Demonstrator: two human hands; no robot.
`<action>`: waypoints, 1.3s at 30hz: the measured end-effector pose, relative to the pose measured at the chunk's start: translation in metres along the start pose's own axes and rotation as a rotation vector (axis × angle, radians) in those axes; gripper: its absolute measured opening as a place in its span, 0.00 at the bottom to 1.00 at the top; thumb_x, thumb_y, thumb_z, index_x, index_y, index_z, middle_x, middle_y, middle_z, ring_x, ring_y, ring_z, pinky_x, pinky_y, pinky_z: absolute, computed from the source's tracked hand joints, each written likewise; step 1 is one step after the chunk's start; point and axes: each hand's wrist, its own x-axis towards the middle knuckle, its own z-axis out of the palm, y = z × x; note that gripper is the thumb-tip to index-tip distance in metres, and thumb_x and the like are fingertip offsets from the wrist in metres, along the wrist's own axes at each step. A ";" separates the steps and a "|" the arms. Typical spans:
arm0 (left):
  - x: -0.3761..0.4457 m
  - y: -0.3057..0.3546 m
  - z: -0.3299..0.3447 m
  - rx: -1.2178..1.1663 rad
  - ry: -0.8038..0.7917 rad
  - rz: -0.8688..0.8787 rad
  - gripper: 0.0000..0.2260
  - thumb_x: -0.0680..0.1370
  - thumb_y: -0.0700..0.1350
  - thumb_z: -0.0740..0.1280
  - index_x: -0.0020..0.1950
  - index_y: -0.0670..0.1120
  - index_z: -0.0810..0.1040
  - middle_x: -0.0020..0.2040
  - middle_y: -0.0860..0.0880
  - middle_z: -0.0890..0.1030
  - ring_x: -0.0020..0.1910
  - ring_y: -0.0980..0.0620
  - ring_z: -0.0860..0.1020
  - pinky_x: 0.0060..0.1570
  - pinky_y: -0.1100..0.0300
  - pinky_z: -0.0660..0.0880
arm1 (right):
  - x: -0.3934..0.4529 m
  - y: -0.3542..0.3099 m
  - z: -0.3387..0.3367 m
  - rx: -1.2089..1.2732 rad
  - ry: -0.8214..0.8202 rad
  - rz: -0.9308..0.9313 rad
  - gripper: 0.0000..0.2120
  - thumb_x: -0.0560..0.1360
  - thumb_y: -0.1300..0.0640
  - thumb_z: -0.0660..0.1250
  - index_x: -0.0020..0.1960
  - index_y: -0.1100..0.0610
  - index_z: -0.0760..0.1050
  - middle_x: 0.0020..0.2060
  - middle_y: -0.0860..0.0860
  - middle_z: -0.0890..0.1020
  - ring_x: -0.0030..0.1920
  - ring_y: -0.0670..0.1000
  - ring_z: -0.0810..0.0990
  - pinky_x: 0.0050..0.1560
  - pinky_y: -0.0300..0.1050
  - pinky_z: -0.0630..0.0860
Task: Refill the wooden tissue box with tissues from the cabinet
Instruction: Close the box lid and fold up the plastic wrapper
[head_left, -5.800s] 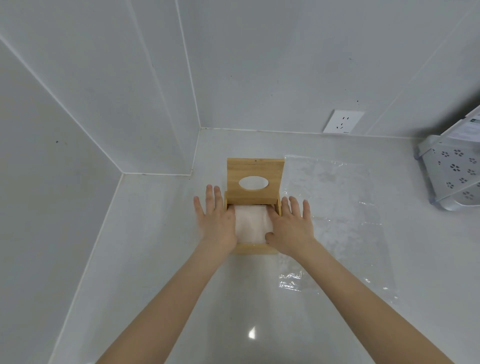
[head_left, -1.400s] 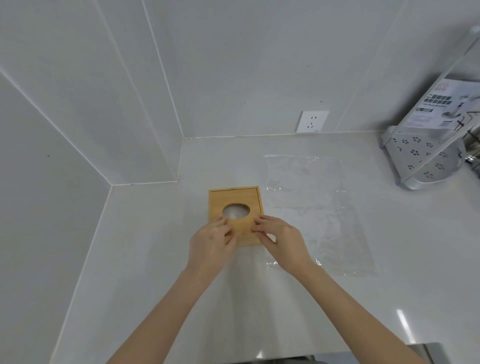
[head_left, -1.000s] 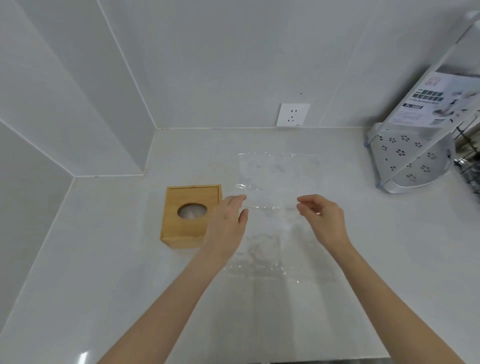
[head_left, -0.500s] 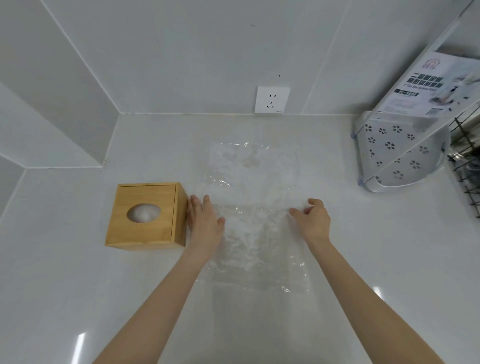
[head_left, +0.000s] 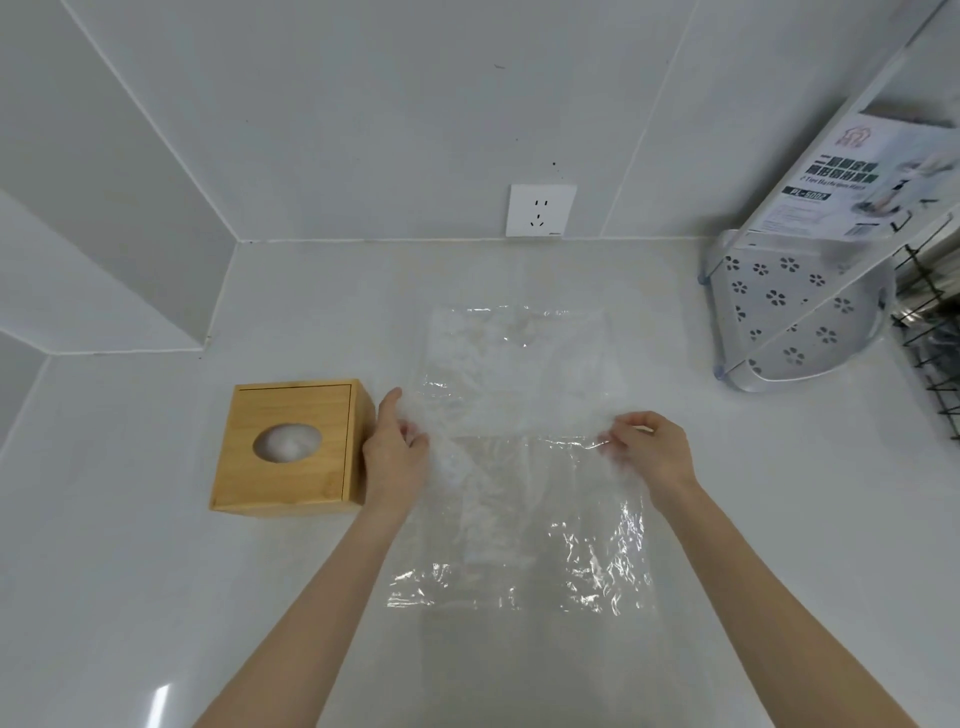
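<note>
Two bare forearms reach in from the near edge of the white counter (head_left: 130, 597). Clear plastic sheet (head_left: 519, 467) lies flat mid-counter, crinkled along its near edge, far half smoother. Left hand (head_left: 397, 449) sits at the sheet's left edge, fingers curled, thumb and fingertips pinching the plastic. Right hand (head_left: 652, 449) is at the sheet's right edge, fingers bent inward and pinching the plastic there; the two hands are well apart, level with each other. Wooden tissue box (head_left: 291, 447) stands just left of the left hand, toward the counter's left side, lid down, white tissue (head_left: 287, 441) showing through the oval hole in its top. Whether the left hand touches the box, cannot tell. Farther back at the right edge: a white perforated rack (head_left: 789, 317), with a printed card (head_left: 893, 182) above it, and a black wire basket (head_left: 930, 338) beside it. On the back wall, a white socket (head_left: 540, 210) just above the counter's far edge.
</note>
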 end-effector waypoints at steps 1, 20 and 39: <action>0.001 0.000 -0.001 -0.055 0.003 -0.019 0.25 0.74 0.34 0.63 0.70 0.45 0.64 0.38 0.49 0.74 0.41 0.49 0.73 0.48 0.56 0.72 | -0.002 -0.002 -0.004 0.012 -0.037 -0.004 0.04 0.73 0.64 0.64 0.44 0.57 0.75 0.35 0.55 0.82 0.28 0.46 0.82 0.32 0.41 0.73; -0.006 0.055 -0.062 -0.418 -0.143 0.074 0.12 0.76 0.33 0.64 0.59 0.39 0.77 0.40 0.48 0.79 0.33 0.65 0.80 0.41 0.71 0.76 | -0.053 -0.055 -0.053 0.139 -0.281 -0.286 0.17 0.74 0.66 0.65 0.60 0.53 0.75 0.42 0.52 0.85 0.40 0.46 0.83 0.45 0.39 0.79; -0.030 0.076 -0.099 0.080 0.022 0.445 0.02 0.71 0.40 0.72 0.43 0.44 0.83 0.48 0.52 0.73 0.49 0.56 0.71 0.46 0.75 0.65 | -0.077 -0.076 -0.039 -0.918 0.194 -0.789 0.09 0.70 0.58 0.70 0.51 0.52 0.81 0.61 0.53 0.76 0.65 0.56 0.67 0.63 0.49 0.61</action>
